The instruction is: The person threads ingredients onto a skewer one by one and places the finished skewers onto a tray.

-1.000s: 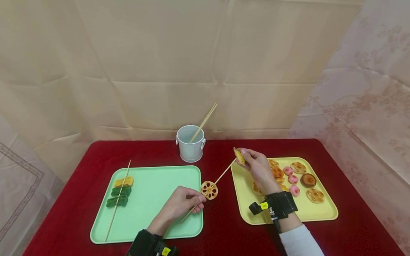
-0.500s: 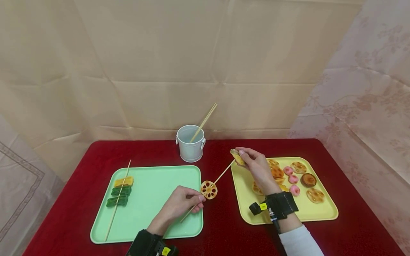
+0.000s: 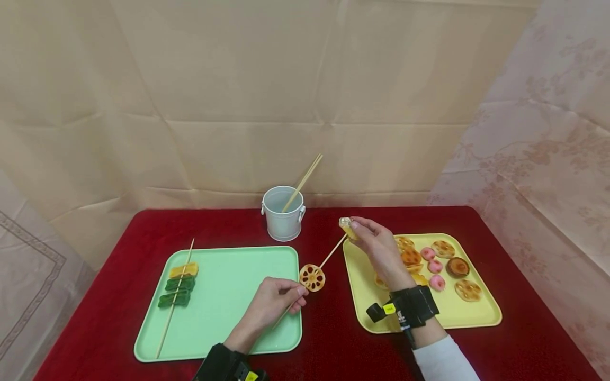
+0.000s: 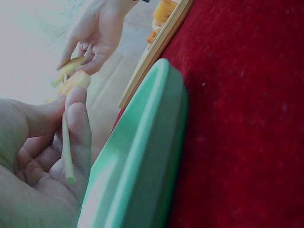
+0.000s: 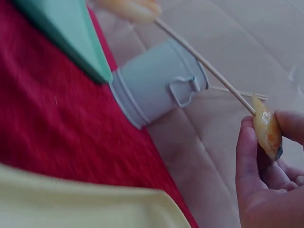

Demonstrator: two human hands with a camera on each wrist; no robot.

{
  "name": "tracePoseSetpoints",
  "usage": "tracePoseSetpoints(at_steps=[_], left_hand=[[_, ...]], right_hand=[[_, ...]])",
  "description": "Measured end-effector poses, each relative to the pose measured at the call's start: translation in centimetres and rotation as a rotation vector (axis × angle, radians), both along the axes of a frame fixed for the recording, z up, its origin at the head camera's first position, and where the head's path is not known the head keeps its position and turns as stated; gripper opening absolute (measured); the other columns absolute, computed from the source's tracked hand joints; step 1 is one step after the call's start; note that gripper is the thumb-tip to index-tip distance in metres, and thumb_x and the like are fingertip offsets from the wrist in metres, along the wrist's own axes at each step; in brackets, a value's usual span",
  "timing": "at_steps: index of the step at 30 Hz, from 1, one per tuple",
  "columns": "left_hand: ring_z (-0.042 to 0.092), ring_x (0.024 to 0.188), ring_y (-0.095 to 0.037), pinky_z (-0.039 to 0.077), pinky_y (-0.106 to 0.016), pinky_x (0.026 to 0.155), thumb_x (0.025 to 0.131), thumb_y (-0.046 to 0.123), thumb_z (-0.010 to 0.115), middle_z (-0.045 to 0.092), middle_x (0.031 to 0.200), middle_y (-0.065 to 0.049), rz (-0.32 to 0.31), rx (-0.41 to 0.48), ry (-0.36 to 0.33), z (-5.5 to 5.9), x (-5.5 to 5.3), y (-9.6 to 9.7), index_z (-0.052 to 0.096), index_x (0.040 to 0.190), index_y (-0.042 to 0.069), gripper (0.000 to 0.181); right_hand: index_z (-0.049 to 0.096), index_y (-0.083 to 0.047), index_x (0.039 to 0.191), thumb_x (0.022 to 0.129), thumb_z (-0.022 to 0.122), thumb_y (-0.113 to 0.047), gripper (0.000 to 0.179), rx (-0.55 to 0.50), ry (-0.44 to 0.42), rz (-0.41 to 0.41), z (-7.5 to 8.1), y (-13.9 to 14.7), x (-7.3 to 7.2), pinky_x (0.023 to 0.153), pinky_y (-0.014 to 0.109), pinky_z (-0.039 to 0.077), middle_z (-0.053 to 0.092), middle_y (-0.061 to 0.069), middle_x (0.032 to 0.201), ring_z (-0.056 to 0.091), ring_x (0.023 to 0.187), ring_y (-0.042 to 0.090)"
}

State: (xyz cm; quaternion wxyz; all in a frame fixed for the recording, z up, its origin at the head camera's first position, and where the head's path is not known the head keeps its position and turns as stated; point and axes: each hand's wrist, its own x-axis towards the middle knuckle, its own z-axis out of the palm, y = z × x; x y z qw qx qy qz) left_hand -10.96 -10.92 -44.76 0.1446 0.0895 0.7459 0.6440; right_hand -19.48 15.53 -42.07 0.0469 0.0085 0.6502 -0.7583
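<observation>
In the head view my left hand (image 3: 274, 304) pinches a thin wooden skewer (image 4: 68, 152) between thumb and fingers, near its lower part. A round lotus root slice (image 3: 312, 278) with holes sits on that skewer just beyond the fingertips. The skewer slants up and right to my right hand (image 3: 378, 251), which pinches a glossy yellow food piece (image 5: 267, 130) with a dark end; its exact kind is unclear. In the right wrist view the skewer's far end meets the side of this piece, and how deep it enters is hidden.
On the green tray (image 3: 229, 307) lies a skewer with a yellow piece and green folded pieces (image 3: 178, 291). The yellow tray (image 3: 476, 317) carries lotus slices, pink balls (image 3: 437, 283) and a brown mushroom-like round (image 3: 458, 267). A white bucket (image 3: 284, 225) behind holds skewers (image 3: 305, 180).
My right hand has shifted slightly left and up, and the yellow piece has turned in its fingers. My left hand, with the skewer and lotus slice, has moved only a little.
</observation>
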Motion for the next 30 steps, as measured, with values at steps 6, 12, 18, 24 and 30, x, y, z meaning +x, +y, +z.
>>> tracePoseSetpoints(at_steps=[6,12,18,24,30], left_hand=[[0.066,0.065,-0.012,0.056,-0.022,0.061,0.099,0.005,0.068,0.073,0.078,-0.012,0.036,0.014,0.033,0.1,0.0,0.4,0.075,0.1,-0.011,0.017],[0.067,0.066,-0.014,0.057,-0.024,0.061,0.1,0.005,0.067,0.073,0.078,-0.012,0.057,0.036,0.06,0.2,0.1,0.6,0.076,0.102,-0.01,0.017],[0.067,0.066,-0.013,0.058,-0.024,0.062,0.099,0.005,0.068,0.073,0.077,-0.011,0.051,0.013,0.055,0.3,0.1,0.8,0.076,0.101,-0.009,0.016],[0.069,0.067,-0.013,0.059,-0.025,0.063,0.101,0.006,0.066,0.074,0.079,-0.011,0.02,-0.001,0.033,0.8,-0.3,1.0,0.076,0.102,-0.009,0.018],[0.071,0.068,-0.015,0.06,-0.026,0.064,0.098,0.011,0.072,0.074,0.079,-0.011,0.031,-0.013,0.019,1.0,-0.2,1.0,0.077,0.103,-0.009,0.021]], right_hand=[[0.066,0.003,0.116,0.102,0.069,-0.016,0.024,-0.11,-0.044,-0.027,0.0,-1.2,0.3,0.085,0.029,0.06,0.072,0.004,0.102,0.073,0.09,0.016],[0.067,0.006,0.116,0.1,0.071,-0.017,0.028,-0.074,-0.031,-0.042,0.1,-2.1,0.7,0.079,0.028,0.061,0.073,0.006,0.099,0.073,0.083,0.016],[0.065,0.009,0.123,0.101,0.071,-0.02,0.037,0.002,-0.039,-0.046,0.5,-2.5,1.1,0.08,0.028,0.061,0.071,0.009,0.102,0.072,0.085,0.016],[0.063,0.008,0.125,0.102,0.069,-0.023,0.039,0.049,-0.017,-0.039,1.2,-2.6,0.8,0.08,0.028,0.061,0.067,0.012,0.108,0.071,0.085,0.016],[0.063,0.009,0.124,0.1,0.071,-0.021,0.039,0.051,-0.003,-0.05,1.5,-2.8,0.4,0.08,0.028,0.061,0.066,0.013,0.108,0.07,0.083,0.015]])
